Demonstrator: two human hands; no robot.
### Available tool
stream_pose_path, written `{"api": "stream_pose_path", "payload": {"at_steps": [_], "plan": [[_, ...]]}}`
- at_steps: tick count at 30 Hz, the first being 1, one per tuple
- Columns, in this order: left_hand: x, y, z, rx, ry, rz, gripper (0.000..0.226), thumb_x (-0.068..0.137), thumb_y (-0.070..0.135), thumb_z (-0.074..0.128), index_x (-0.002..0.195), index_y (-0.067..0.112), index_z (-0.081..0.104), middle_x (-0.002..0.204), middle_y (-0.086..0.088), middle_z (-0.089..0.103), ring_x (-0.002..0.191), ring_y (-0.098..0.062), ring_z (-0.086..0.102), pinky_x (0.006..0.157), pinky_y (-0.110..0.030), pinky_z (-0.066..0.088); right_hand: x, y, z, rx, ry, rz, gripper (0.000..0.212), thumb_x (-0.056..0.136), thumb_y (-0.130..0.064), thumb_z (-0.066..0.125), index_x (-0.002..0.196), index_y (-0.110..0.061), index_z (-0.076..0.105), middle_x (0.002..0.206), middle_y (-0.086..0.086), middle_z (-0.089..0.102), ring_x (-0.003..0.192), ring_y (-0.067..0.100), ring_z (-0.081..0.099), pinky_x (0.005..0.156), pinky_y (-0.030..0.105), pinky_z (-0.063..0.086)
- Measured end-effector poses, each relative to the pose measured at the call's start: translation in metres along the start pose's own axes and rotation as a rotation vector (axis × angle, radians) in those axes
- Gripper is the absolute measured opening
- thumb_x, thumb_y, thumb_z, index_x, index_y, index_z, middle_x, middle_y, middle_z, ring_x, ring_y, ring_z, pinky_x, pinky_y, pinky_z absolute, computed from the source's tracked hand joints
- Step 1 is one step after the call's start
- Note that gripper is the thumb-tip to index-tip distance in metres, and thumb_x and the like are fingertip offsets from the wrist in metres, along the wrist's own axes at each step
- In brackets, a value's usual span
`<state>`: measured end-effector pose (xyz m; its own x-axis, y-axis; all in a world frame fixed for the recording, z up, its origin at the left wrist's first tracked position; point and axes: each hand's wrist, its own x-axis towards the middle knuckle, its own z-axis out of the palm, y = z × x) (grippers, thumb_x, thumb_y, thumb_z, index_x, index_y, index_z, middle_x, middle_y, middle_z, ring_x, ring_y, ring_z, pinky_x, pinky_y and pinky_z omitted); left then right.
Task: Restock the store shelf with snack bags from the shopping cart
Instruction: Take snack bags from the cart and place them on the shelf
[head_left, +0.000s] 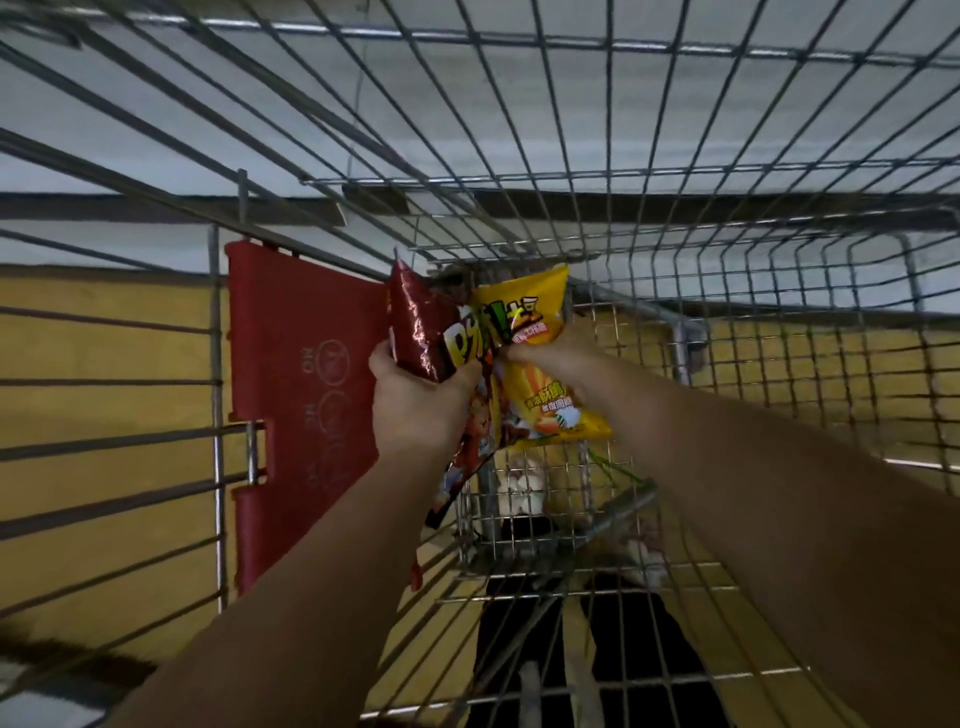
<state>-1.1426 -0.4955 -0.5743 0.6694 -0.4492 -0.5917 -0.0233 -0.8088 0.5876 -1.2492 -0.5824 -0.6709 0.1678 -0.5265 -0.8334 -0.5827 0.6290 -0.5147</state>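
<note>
I look down into a wire shopping cart (675, 218). My left hand (415, 400) grips a dark red snack bag (421, 327) with yellow lettering, held upright in the middle of the basket. My right hand (556, 358) holds a yellow snack bag (535, 317) right beside it, and the two bags overlap at their inner edges. Both forearms reach in from the bottom of the view. The store shelf is not in view.
A red plastic child-seat flap (301, 395) stands against the cart's left end. Wire mesh walls surround both hands on all sides. Through the cart's bottom I see yellow floor (104, 353) and dark shapes below (545, 649).
</note>
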Motion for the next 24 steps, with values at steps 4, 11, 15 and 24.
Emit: {"api": "stream_pose_path", "payload": {"at_steps": [4,11,15,24], "plan": [[-0.004,0.005,0.000,0.039,-0.013,0.028,0.080,0.078,0.027,0.075,0.142,0.017,0.027,0.106,0.005,0.056,0.097,-0.015,0.057,0.091,-0.032,0.048,-0.010,0.002,-0.009,-0.164,0.054,-0.077,0.059,0.067,-0.040,0.078,0.117,-0.014,0.059,0.113,0.007,0.063,0.102,0.025,0.060,0.086,0.034,0.049],[-0.047,0.021,-0.011,0.060,-0.008,0.098,0.083,0.078,0.029,0.075,0.144,0.017,0.025,0.115,0.000,0.058,0.103,-0.017,0.057,0.089,-0.032,0.047,-0.069,0.000,-0.039,-0.394,0.202,-0.241,0.069,0.070,-0.046,0.075,0.123,-0.010,0.049,0.117,0.009,0.060,0.107,0.026,0.057,0.075,0.028,0.043],[-0.089,0.042,-0.029,0.013,0.042,0.147,0.084,0.077,0.031,0.076,0.143,0.017,0.026,0.118,-0.003,0.061,0.109,-0.022,0.059,0.091,-0.033,0.047,-0.121,-0.017,-0.057,-0.396,0.261,-0.329,0.066,0.070,-0.047,0.073,0.121,-0.012,0.050,0.112,0.008,0.062,0.103,0.026,0.058,0.078,0.032,0.049],[-0.179,0.118,-0.092,-0.163,0.210,0.370,0.068,0.074,0.029,0.077,0.129,0.021,0.038,0.103,0.005,0.059,0.097,-0.019,0.061,0.085,-0.031,0.048,-0.245,-0.096,-0.093,-0.414,0.427,-0.569,0.071,0.070,-0.056,0.069,0.119,-0.009,0.049,0.114,0.012,0.059,0.105,0.031,0.057,0.080,0.034,0.048]]}}
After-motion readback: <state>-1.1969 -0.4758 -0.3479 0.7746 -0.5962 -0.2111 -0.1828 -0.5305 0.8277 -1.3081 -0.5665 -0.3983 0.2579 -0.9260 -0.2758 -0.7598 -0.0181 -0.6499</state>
